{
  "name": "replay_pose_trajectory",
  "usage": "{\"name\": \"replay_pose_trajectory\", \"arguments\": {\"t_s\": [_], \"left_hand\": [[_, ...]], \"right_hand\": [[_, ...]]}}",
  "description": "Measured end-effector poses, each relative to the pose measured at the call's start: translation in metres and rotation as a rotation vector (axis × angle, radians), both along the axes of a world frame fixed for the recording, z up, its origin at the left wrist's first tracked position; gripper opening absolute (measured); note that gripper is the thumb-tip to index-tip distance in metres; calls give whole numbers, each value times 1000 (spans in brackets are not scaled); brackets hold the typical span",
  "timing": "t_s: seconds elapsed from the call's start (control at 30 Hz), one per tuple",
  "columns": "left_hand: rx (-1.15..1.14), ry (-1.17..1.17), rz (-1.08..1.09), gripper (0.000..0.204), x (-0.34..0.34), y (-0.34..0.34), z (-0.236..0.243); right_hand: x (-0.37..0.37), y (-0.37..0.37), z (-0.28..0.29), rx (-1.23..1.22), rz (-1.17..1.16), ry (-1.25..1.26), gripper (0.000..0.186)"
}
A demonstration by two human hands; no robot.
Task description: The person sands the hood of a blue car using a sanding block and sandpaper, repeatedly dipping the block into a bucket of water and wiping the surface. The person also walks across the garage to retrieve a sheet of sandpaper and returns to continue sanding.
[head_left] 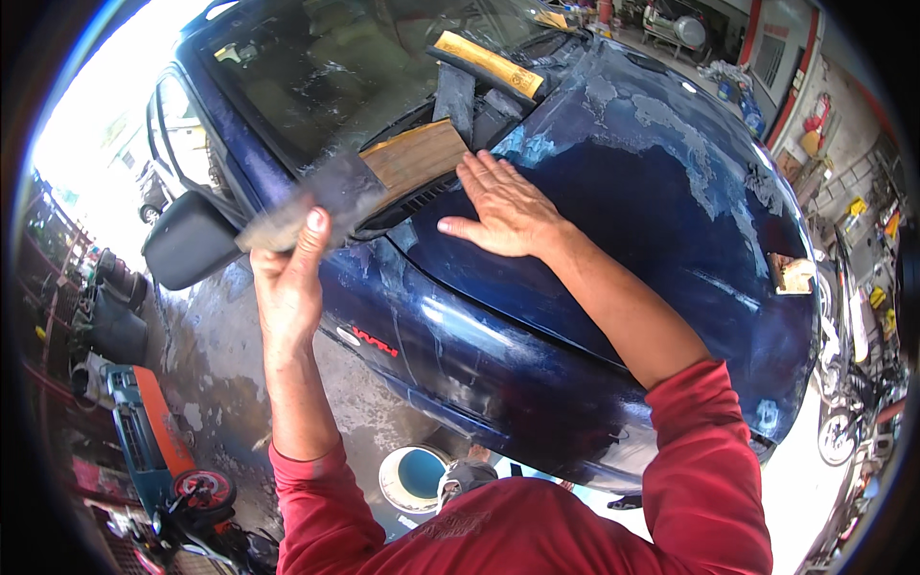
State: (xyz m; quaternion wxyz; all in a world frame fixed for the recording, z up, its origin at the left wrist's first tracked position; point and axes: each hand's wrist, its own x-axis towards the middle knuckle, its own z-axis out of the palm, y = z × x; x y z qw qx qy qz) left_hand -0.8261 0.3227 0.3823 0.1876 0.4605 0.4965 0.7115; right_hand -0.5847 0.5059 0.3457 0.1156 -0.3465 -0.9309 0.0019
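Observation:
My left hand point(290, 287) is raised beside the car's black side mirror point(189, 240), its thumb and fingers closed on a dark grey sheet of sandpaper point(331, 199), smeared by motion. My right hand point(508, 206) lies with fingers stretched out on the dark blue car hood point(613, 230), near its rear edge by the windshield. Just beyond those fingertips a brown-backed piece of sandpaper point(417, 158) rests on the cowl. The hood is patchy, with dull, pale and worn areas among the dark blue.
At the windshield base lie a yellow sanding block point(489, 64) and a dark grey strip point(454, 101). A small pale block point(792, 274) sits at the hood's right edge. A white bucket of bluish water point(414, 477) stands by my feet. An orange-and-teal panel point(153, 431) leans at left.

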Motion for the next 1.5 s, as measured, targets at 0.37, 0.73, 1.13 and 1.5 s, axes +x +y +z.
{"name": "replay_pose_trajectory", "arguments": {"t_s": [0.37, 0.73, 1.13, 1.5], "left_hand": [[-489, 459, -771, 59, 0, 199, 12], [-535, 831, -696, 56, 123, 215, 34], [-675, 765, -480, 58, 109, 221, 28], [-549, 792, -574, 59, 100, 223, 20]], "right_hand": [[269, -53, -19, 45, -402, -9, 95], [359, -46, -46, 52, -631, 50, 97], [350, -51, -40, 51, -654, 45, 99], [349, -51, -41, 64, -686, 50, 98]]}}
